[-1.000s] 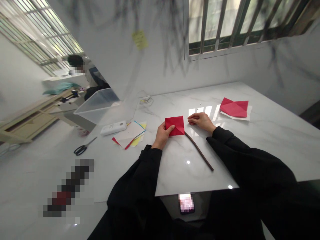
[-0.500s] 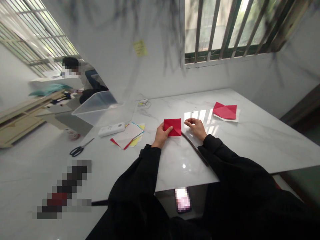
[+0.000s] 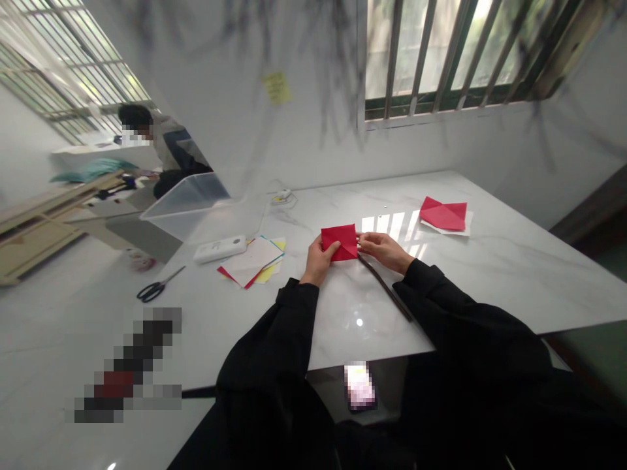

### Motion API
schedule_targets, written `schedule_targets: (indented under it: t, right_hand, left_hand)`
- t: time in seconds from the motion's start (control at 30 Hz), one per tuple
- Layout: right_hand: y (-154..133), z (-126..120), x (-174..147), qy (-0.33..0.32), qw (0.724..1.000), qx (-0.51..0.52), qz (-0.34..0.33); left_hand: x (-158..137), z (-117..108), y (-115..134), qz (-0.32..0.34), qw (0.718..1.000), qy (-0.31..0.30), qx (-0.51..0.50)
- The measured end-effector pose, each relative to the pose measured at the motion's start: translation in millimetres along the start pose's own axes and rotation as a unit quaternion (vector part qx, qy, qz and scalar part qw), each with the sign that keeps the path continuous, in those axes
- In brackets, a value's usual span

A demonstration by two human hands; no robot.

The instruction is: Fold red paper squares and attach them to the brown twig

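A folded red paper (image 3: 339, 242), flat and shaped like an envelope, is in my left hand (image 3: 319, 261), the thumb lying over its front. Fingertips of my right hand (image 3: 382, 249) are pinched together right at the paper's right edge. Whether they grip that edge or some small thing beside it, I cannot make out. Beneath the hands, a narrow dark strip (image 3: 386, 289) lies slantwise on the white marbled table (image 3: 529, 281), one end close to the paper's lower right corner.
Left of my hands are a stack of coloured papers (image 3: 257, 262), a white device (image 3: 220, 249), scissors (image 3: 155, 287) and a clear plastic box (image 3: 191, 209). More red paper (image 3: 445, 215) lies at the right. A phone (image 3: 360, 386) is below the table edge. Another person (image 3: 171, 143) sits far left.
My right hand has moved left, from a small gap away up to the red paper's right edge. The left hand still holds the paper, now tilted slightly. The view has shifted a little.
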State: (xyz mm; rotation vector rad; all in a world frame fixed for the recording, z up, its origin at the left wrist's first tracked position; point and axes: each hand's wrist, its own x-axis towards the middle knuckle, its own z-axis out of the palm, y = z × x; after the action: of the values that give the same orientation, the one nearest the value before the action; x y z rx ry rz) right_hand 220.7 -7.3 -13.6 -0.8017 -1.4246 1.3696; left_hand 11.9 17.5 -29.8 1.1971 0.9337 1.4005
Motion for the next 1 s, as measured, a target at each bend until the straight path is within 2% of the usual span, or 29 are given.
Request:
schedule_targets:
  t: [0.13, 0.5, 0.73, 1.0]
  right_hand:
    - [5.4, 5.4, 1.9, -0.027, 0.999, -0.004, 0.023]
    - [7.8, 6.7, 4.9, 0.003, 0.998, -0.055, 0.012]
    - [5.7, 8.7, 6.4, -0.005, 0.989, -0.139, -0.052]
    - [3.6, 2.4, 8.6, 0.015, 0.986, -0.144, -0.081]
  left_hand:
    - [-2.6, 0.9, 3.3, -0.016, 1.000, -0.026, 0.000]
    - [-4.9, 1.2, 6.0, -0.035, 0.997, -0.061, 0.027]
    - [-4.9, -0.2, 5.6, -0.014, 0.998, -0.049, 0.036]
    - [0.6, -2.3, -2.4, 0.000, 1.000, -0.029, -0.013]
